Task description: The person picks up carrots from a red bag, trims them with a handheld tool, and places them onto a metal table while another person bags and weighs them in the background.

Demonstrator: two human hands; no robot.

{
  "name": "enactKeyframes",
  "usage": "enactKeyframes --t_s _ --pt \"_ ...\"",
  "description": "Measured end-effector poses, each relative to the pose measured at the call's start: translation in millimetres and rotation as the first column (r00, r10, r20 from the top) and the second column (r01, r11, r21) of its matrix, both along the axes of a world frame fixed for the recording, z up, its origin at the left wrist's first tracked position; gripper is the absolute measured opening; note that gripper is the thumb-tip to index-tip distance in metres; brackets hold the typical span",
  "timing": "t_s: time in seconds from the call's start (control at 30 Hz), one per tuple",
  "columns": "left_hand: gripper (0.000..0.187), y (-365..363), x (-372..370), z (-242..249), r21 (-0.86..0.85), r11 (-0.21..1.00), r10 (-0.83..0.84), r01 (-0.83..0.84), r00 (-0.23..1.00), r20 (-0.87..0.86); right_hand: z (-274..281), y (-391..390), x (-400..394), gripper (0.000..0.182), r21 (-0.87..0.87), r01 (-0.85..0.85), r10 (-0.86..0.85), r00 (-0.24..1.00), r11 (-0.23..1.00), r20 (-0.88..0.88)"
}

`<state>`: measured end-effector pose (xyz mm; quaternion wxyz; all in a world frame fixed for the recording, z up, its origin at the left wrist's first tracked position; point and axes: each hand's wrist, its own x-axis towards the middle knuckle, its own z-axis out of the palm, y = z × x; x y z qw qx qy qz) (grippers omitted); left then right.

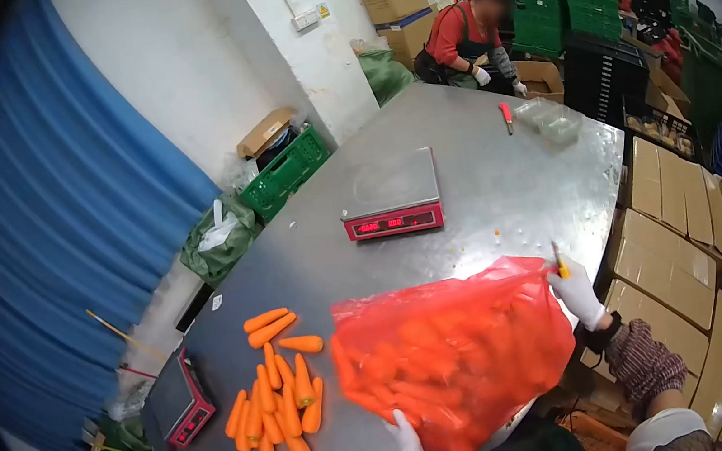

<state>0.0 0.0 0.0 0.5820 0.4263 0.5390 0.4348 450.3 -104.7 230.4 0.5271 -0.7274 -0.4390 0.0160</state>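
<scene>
One red bag [460,354]: translucent plastic, full of orange carrots that show through; lying on the near part of the table, between the two gloved hands.
Left hand [406,443]: white glove, at the bag's lower left edge, touching the plastic; whether the fingers pinch it or only press against it, cannot tell.
Right hand [579,295]: white glove, at the bag's upper right corner; fingers curled together around the cutter, their grip on the plastic unclear.
Yellow cutter [563,271]: in the right hand, tip pointing up, just beside the bag's corner.
Loose carrots [267,395]: a cluster of more than a dozen, left of the bag, most lying lengthwise, some touching.
Table [302,261]: grey metal, scattered with small orange bits right of centre.
Central scale [390,183]: red body, metal plate, lit red digits; beyond the bag.
Left scale [174,401]: red and dark, at the table's left edge.
Red knife [506,118]: far end, near the clear tubs [555,121].
Co-worker [457,39]: red top, dark apron, white gloves, bent beside an open carton [540,79].
</scene>
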Motion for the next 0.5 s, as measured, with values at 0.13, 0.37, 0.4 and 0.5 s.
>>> enactKeyframes --t_s 0.13,0.37,0.4,0.5 --pt "0.077 -10.5 -9.8 111.0 0.093 0.981 -0.128 0.169 0.93 -0.346 94.5 -44.8 -75.6 0.011 -0.181 -0.477 0.242 0.694 0.86 -0.678" --pt "0.074 12.0 125.9 279.1 0.218 0.152 -0.15 0.964 0.241 -0.959 76.7 -109.7 -77.8 0.013 -0.281 -0.734 0.538 0.656 0.618 -0.53" --pt "0.049 20.0 130.9 259.1 0.277 0.002 -0.104 0.961 0.276 -0.956 78.3 -113.2 -74.0 0.013 -0.348 -0.652 0.507 0.751 0.674 -0.423" --pt "0.023 31.3 101.7 241.2 0.222 0.069 -0.144 0.973 0.23 -0.963 70.0 -116.9 -64.1 0.014 -0.572 -0.188 0.244 0.97 0.799 0.023"
